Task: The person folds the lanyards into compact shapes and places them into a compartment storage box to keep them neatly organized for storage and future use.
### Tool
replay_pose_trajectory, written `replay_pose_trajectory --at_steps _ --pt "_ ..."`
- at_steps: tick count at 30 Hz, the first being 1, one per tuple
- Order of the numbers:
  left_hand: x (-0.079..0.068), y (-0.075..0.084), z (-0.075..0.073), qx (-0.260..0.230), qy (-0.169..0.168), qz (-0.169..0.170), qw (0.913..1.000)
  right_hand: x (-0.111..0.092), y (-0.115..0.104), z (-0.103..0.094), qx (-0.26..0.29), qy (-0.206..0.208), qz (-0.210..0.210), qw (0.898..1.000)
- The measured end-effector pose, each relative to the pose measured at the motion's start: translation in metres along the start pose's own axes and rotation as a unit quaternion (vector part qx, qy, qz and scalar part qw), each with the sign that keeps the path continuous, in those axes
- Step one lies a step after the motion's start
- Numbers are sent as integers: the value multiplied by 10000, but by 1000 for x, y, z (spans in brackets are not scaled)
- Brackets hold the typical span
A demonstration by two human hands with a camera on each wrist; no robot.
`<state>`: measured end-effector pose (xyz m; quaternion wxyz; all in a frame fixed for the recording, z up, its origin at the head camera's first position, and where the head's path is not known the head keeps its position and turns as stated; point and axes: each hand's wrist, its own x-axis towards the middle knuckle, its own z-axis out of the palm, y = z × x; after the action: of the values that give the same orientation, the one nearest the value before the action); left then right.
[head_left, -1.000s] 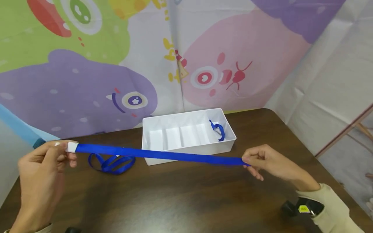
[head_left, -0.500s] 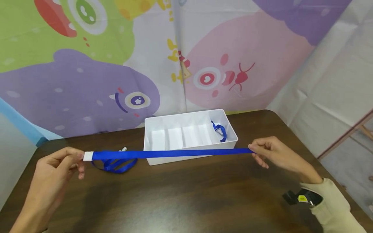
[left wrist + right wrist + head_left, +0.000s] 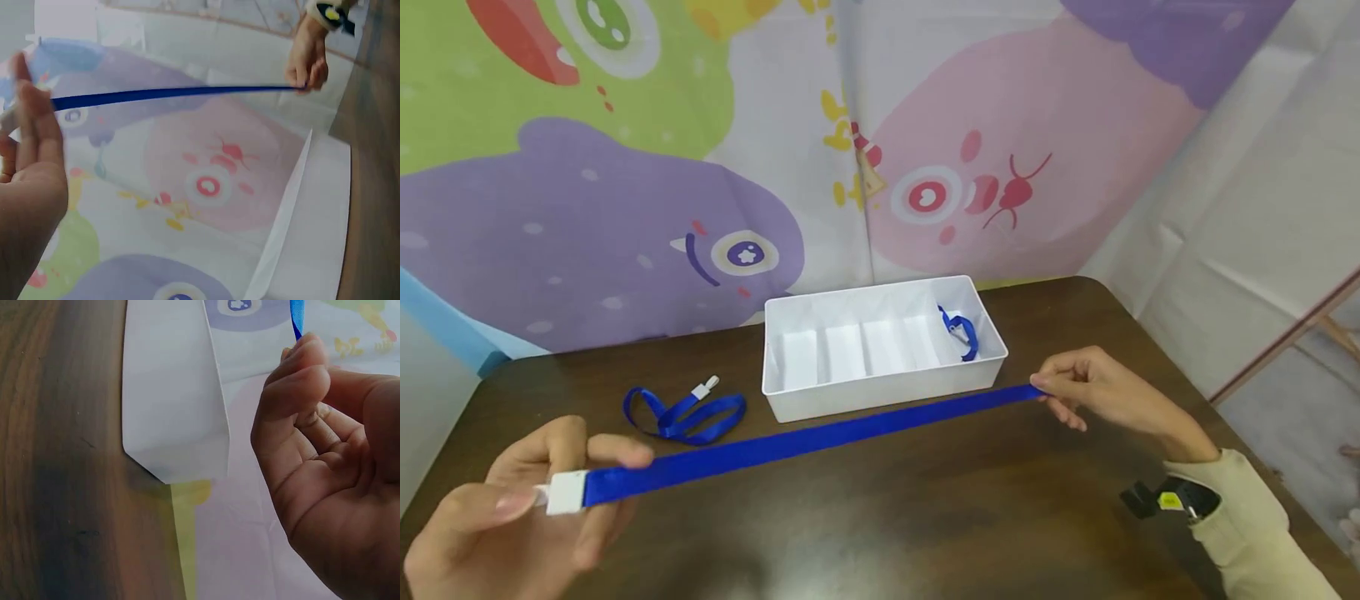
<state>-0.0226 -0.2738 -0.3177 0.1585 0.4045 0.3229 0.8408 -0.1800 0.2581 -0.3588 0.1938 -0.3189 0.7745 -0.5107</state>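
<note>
A blue lanyard (image 3: pixel 812 440) is stretched flat between my two hands in the head view. My left hand (image 3: pixel 505 533) holds its end with the white buckle (image 3: pixel 567 492), the thumb on the small clip tip and the other fingers spread behind. At the opposite end, my right hand (image 3: pixel 1093 387) pinches the strap between thumb and forefinger, the rest of its fingers bent loosely. The right wrist view shows a short piece of the blue strap (image 3: pixel 297 317) above the right hand's fingertips. A second blue lanyard (image 3: pixel 673 425) with a white buckle lies looped on the table.
Beyond the stretched strap stands a white box (image 3: pixel 850 400) with ridges across its floor. Inside its right end lies another blue lanyard (image 3: pixel 972 337). A cartoon-printed cloth (image 3: pixel 1000 100) hangs behind the dark wooden table (image 3: pixel 850 525).
My left hand has come down and nearer, turning its palm up around the buckle end, so the strap now slopes. The right hand has stayed nearly in place, still pinching its end.
</note>
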Motion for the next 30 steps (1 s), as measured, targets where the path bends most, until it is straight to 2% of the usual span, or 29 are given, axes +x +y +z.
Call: replay_pose_trajectory --at_steps 4,7,9,11,14,16,18,22,25,27,30 --pt "9 -3 6 192 -413 395 9982 1 -1 1 31 -264 -115 9996" --pt "15 -5 -1 316 -626 700 9951 0 -1 2 18 -365 -131 9992" --pt "16 -4 -5 280 -668 765 9944 0 0 3 -13 -396 -119 9991" --pt "15 -3 -7 339 -481 757 9954 1 1 3 -53 -413 -85 9991" --pt "12 -2 -6 759 129 644 9949 0 2 1 -115 -424 -46 9990" --pt "10 -2 -4 1176 632 490 9898 -1 2 -1 -131 -442 -29 9989" --pt "10 -3 -4 1512 965 323 9833 -3 2 -5 -114 -485 -25 9988" --pt "6 1 -10 2118 1258 -147 9691 -6 1 -11 -4 -678 127 9976" --pt "0 8 -18 2572 1383 -509 9551 -10 0 -16 281 -1041 115 9941" --pt "-3 11 -23 2686 1445 -605 9504 -13 0 -20 721 -1381 -131 9877" --pt "-6 15 -30 2672 1525 -639 9494 -17 -1 -24 1502 -1988 -845 9648"
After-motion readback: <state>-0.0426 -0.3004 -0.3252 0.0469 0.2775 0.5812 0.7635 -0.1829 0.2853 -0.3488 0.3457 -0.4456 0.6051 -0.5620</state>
